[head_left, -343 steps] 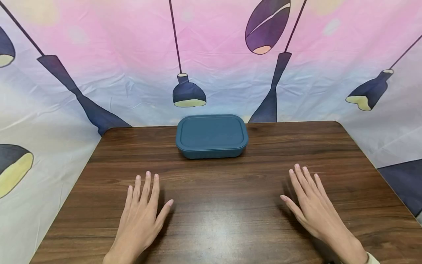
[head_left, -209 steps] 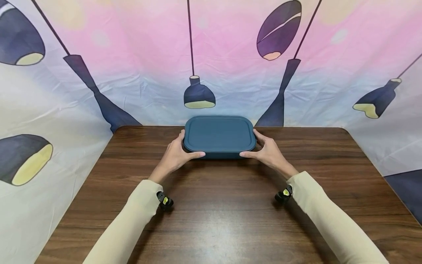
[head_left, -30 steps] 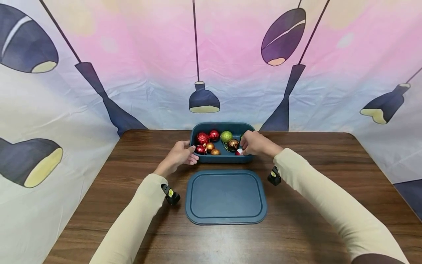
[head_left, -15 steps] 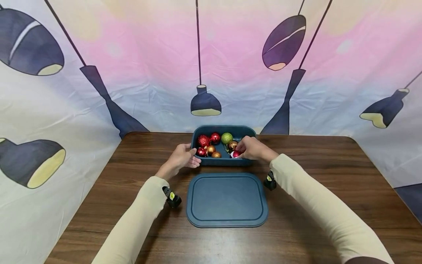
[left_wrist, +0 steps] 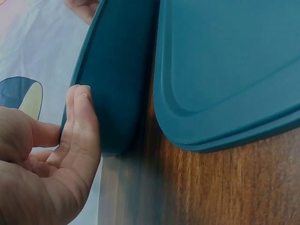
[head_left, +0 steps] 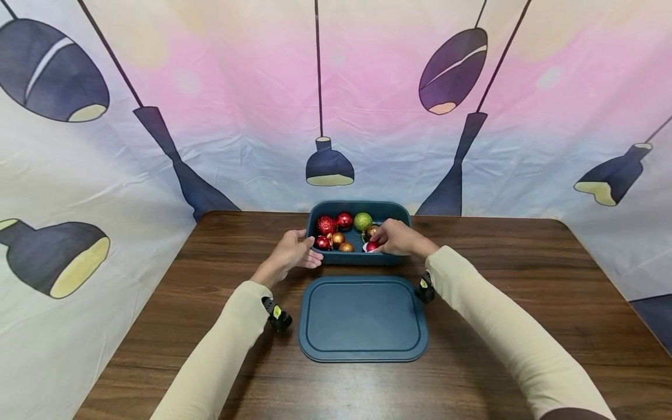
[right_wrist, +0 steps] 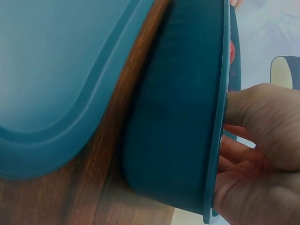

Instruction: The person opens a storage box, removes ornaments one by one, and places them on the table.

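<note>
A blue rectangular storage box (head_left: 357,258) stands uncovered at the table's far edge, with several Christmas baubles inside. Its left front corner is held by my left hand (head_left: 287,252), thumb at the rim and fingers along the outer front wall, as the left wrist view (left_wrist: 51,159) also shows. My right hand (head_left: 401,238) reaches over the right front rim with curled fingers and pinches a small red-and-white bauble (head_left: 370,247) low in the box. In the right wrist view the wall hides these fingertips. Left of it lie red baubles (head_left: 326,224), orange ones (head_left: 346,247) and a green one (head_left: 363,221).
The box's blue lid (head_left: 363,319) lies flat on the brown wooden table (head_left: 499,280), just in front of the box. Behind the table hangs a cloth (head_left: 252,87) printed with lamps. Each sleeve cuff carries a small black camera (head_left: 279,319).
Since the earliest frame the lid has come off and lies in front. Over the last second my right hand shifted left inside the box, the red-and-white bauble moving along; my left hand stayed at the corner.
</note>
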{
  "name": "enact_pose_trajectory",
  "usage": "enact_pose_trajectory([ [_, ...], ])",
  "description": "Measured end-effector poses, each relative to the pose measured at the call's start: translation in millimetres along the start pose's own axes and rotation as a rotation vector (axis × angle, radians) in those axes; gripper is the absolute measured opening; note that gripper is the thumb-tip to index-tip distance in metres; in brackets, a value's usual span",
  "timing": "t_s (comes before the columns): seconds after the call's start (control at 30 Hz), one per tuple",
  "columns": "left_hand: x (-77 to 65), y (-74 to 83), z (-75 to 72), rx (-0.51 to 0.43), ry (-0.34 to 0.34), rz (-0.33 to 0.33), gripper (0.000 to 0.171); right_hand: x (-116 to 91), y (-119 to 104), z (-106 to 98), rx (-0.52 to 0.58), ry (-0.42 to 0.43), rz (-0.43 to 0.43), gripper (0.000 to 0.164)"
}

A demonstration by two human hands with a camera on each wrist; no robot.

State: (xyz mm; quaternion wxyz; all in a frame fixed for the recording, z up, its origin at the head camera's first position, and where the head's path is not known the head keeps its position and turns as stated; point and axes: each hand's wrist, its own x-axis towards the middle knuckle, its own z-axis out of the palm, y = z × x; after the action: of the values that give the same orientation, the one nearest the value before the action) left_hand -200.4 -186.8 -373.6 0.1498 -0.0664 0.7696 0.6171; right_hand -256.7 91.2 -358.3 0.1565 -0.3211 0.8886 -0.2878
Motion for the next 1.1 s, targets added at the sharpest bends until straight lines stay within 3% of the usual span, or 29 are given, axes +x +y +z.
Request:
enact_pose_trajectory([
  [0.33,-2.4,-0.5,0.8,0.007,0.002,0.007,0.058,3.0,-1.6,4.2,-0.025,0.020,0.024,0.029],
  [0.5,-3.0,0.7,0.4,0.005,0.004,0.000,0.059,-0.6,-9.6,-1.4,-0.005,0.033,0.043,0.036],
  [0.83,-2.3,1.5,0.1,0.007,0.006,-0.002,0.059,-8.2,-19.6,-18.6,0.047,0.047,0.025,0.030],
  [1.1,-3.1,2.5,0.7,0.024,0.001,-0.011,0.059,-16.6,-20.3,-28.7,0.006,0.069,0.036,0.035],
])
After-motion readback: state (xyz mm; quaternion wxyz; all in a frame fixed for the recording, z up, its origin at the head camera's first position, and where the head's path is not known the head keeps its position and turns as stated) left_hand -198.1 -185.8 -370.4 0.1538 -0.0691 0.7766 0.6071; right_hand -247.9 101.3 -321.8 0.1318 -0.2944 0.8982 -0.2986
